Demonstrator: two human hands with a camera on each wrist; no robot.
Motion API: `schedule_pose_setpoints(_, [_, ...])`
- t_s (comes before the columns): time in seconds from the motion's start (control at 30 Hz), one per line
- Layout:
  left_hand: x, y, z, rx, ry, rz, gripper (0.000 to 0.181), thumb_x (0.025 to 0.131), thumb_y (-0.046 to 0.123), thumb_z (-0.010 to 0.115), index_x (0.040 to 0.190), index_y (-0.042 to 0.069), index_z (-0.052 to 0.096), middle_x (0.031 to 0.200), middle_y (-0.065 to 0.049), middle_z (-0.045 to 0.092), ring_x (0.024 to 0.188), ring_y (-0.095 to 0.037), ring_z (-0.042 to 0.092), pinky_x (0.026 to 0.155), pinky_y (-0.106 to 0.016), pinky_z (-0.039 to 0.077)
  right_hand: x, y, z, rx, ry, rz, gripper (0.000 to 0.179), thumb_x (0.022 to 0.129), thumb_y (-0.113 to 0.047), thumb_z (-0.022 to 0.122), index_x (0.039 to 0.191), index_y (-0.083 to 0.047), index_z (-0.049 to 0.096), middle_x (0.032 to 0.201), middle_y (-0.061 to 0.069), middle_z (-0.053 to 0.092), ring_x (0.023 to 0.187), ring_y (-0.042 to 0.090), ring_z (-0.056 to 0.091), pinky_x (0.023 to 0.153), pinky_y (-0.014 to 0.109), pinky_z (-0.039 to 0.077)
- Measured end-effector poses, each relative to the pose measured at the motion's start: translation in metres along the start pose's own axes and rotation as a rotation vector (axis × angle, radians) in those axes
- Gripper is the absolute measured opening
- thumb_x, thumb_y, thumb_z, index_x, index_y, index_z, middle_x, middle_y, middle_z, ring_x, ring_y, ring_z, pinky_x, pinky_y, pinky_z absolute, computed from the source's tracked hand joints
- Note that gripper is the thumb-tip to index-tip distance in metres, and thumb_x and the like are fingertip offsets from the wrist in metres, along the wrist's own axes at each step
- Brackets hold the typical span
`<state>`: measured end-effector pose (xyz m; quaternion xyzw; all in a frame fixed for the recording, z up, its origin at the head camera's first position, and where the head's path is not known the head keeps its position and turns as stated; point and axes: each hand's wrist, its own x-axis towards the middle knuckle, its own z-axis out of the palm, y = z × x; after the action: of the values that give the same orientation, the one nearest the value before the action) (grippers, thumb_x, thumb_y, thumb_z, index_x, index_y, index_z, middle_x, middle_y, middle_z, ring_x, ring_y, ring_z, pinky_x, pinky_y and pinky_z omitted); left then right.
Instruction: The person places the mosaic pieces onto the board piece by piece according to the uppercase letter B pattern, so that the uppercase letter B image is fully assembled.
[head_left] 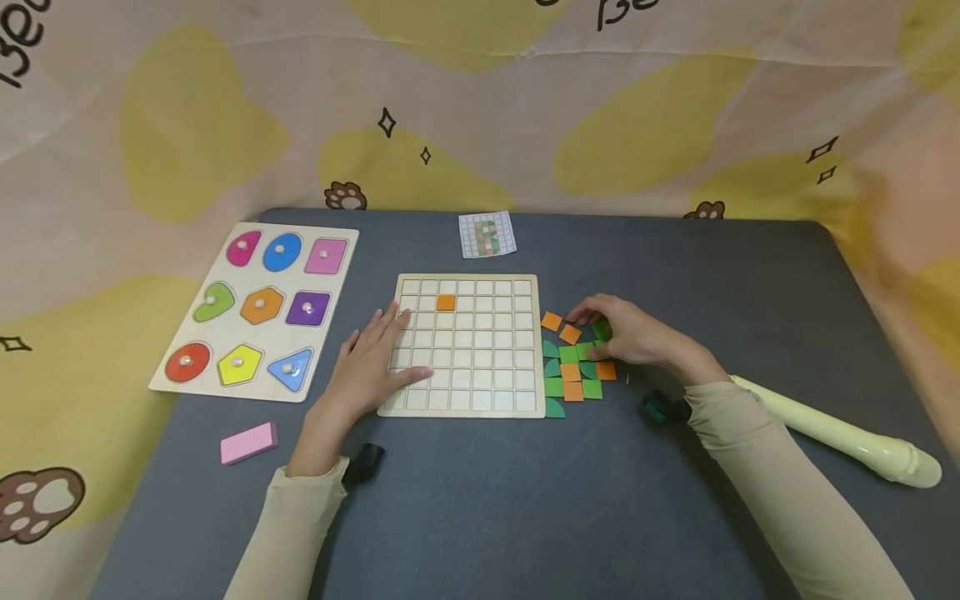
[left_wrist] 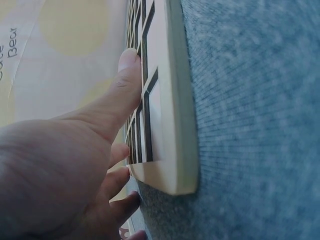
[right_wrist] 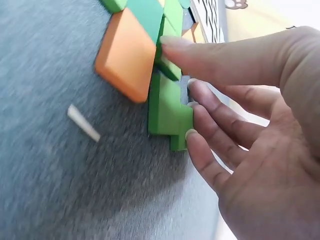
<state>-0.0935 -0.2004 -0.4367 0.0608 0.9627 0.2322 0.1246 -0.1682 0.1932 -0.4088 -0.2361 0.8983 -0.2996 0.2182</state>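
Observation:
My left hand (head_left: 369, 358) rests with fingers spread on the left side of the white grid board (head_left: 462, 347). In the left wrist view its thumb (left_wrist: 120, 85) lies over the board's edge. One orange tile (head_left: 446, 302) sits in a cell near the top of the board. To the right, my right hand (head_left: 633, 329) is over a group of loose tiles. Its thumb (right_wrist: 220, 60) touches a tilted green tile (right_wrist: 170, 67), and its bent fingers are beside other green tiles (right_wrist: 167, 107). An orange tile (right_wrist: 127, 55) lies close by.
Behind the board lies a small pattern card (head_left: 487, 235). A shape puzzle board (head_left: 296, 267) and a pink block (head_left: 249, 443) are at left. A pale yellow tube (head_left: 840, 429) lies under the right forearm. A small pale sliver (right_wrist: 83, 123) is near the tiles.

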Motion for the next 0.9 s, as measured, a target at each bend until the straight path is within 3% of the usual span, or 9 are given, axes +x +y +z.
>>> schedule_pose_setpoints(0.33, [-0.001,0.000,-0.001,0.000,0.001,-0.001,0.101,0.095,0.048,0.077,0.171,0.012,0.020,0.181,-0.010,0.006,0.167,-0.039,0.006,0.129,-0.071,0.005,-0.008,0.001,0.000,-0.076,0.025,0.045,0.018,0.086,-0.006,0.087,0.101,-0.009,0.078,0.122,0.015,0.064,0.120,0.038,0.051,0.104,0.059,0.047])
schedule_pose_setpoints(0.53, [0.000,-0.001,0.001,-0.003,-0.002,-0.002,0.101,0.095,0.048,0.077,0.171,0.012,0.020,0.181,-0.010,0.006,0.167,-0.039,0.006,0.129,-0.070,0.005,-0.007,-0.001,-0.001,-0.087,0.056,0.025,0.014,0.088,-0.007,0.086,0.093,-0.010,0.073,0.109,0.011,0.067,0.104,0.032,0.055,0.090,0.047,0.049])
schedule_pose_setpoints(0.7, [0.000,-0.001,0.001,-0.004,-0.004,-0.001,0.101,0.095,0.048,0.077,0.171,0.012,0.020,0.181,-0.010,0.006,0.167,-0.040,0.006,0.129,-0.070,0.005,0.001,-0.006,-0.001,-0.016,0.159,0.007,0.010,0.093,-0.006,0.081,0.096,-0.008,0.072,0.093,0.007,0.070,0.086,0.024,0.060,0.077,0.035,0.050])
schedule_pose_setpoints(0.9, [0.001,0.000,0.000,0.001,-0.002,0.004,0.102,0.095,0.048,0.077,0.171,0.012,0.019,0.180,-0.011,0.006,0.167,-0.040,0.006,0.129,-0.071,0.006,0.024,-0.019,0.012,0.133,0.255,-0.006,0.010,0.100,-0.009,0.073,0.110,-0.006,0.076,0.098,0.011,0.073,0.087,0.025,0.063,0.076,0.032,0.052])
